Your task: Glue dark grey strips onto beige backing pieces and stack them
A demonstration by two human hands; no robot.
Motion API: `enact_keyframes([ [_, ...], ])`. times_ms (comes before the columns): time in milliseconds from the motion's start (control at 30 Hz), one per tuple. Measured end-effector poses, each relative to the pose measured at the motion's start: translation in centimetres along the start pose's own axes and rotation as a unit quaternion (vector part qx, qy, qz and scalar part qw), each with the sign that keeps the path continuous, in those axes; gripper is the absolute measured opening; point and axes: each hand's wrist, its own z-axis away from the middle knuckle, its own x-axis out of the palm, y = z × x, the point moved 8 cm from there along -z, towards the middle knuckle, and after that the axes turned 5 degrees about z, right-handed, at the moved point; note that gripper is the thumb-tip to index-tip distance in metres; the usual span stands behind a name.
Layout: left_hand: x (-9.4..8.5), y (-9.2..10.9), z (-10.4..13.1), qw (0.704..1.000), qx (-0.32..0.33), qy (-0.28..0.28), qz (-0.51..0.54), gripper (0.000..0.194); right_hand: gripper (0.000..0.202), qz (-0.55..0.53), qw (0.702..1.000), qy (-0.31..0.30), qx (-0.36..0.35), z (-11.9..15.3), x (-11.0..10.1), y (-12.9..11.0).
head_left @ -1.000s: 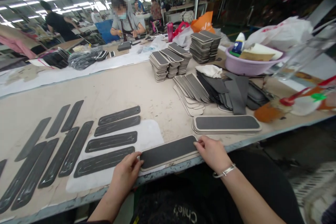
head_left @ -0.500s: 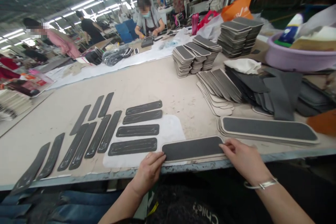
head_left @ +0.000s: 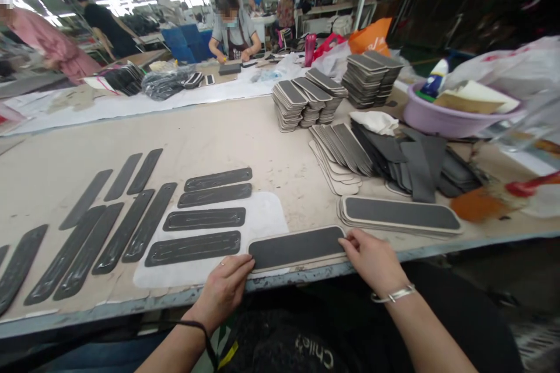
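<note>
Pinching a panel (head_left: 297,247) by opposite ends at the near edge of the table (head_left: 219,128): left hand (head_left: 225,285) at left, right hand (head_left: 371,260) at right, fingers nearly closed on it. Dark-on-pale layering here appears done; final alignment may remain. Matching pile (head_left: 400,214) beside it looks finished. Glossy strips (head_left: 195,249) to the left lie loose, unbacked: judged still to do.

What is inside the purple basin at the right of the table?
The purple basin holds a blue-and-white bottle, a cream sheet and a brown sheet. Its bottom is hidden by the near wall and these things.
</note>
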Motion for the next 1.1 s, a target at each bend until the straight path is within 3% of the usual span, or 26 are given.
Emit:
enact_keyframes([
  [100,0.0,0.0,-0.1,1.0,0.003,0.003,0.004,0.036,0.022,0.05,0.996,0.072,-0.013,0.9,-2.1,-2.1],
  [200,0.1,0.0,-0.1,1.0,0.0,-0.001,0.001,0.035,0.04,0.031,0.987,0.125,-0.097,2.6,-2.9,-7.3],
  [333,0.0,0.3,-0.2,1.0,0.011,0.004,0.002,0.032,0.063,-0.052,0.949,0.035,-0.309,5.4,0.2,-16.9],
  [433,0.1,0.4,-0.3,1.0,0.021,-0.001,0.006,0.031,0.069,-0.072,0.931,-0.027,-0.358,5.9,2.7,-19.7],
  [533,0.2,0.2,-0.4,1.0,0.02,0.001,0.006,0.03,0.068,-0.054,0.939,-0.053,-0.335,4.8,3.7,-16.8],
  [667,0.3,0.0,-0.4,1.0,0.0,0.0,0.014,0.028,0.069,0.014,0.971,-0.044,-0.234,2.5,3.1,-8.0],
  [767,0.3,0.0,-0.5,0.999,-0.021,0.002,0.024,0.026,0.068,0.062,0.98,-0.03,-0.187,1.8,2.7,-3.6],
  [833,0.0,0.1,-0.7,0.999,-0.039,0.007,0.033,0.024,0.069,0.078,0.982,-0.017,-0.173,1.8,2.6,-2.7],
  [1000,-1.0,-0.4,-1.8,0.99,-0.132,-0.022,0.052,0.014,0.071,0.073,0.984,0.012,-0.161,2.0,2.8,-3.2],
  [1100,-1.7,-0.3,-3.6,0.987,-0.16,-0.027,-0.004,0.018,0.071,0.061,0.984,0.015,-0.164,2.1,2.7,-3.2],
])
